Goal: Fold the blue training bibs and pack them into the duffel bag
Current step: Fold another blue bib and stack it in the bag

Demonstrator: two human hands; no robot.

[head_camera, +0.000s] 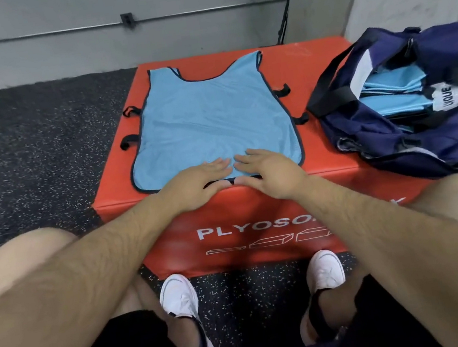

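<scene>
A light blue training bib (210,116) with dark trim and black side straps lies spread flat on the red plyo box (316,71), neck end away from me. My left hand (202,181) and my right hand (268,169) rest side by side, palms down with straight fingers, on the bib's near hem at the box's front edge. The navy duffel bag (399,130) stands open on the right end of the box. Several folded blue bibs (394,92) are stacked inside it.
The box stands on dark speckled rubber floor (25,150) against a grey wall. My bare knees and white shoes (179,296) are close to the box's front face. A black object shows at the far right edge beside the bag.
</scene>
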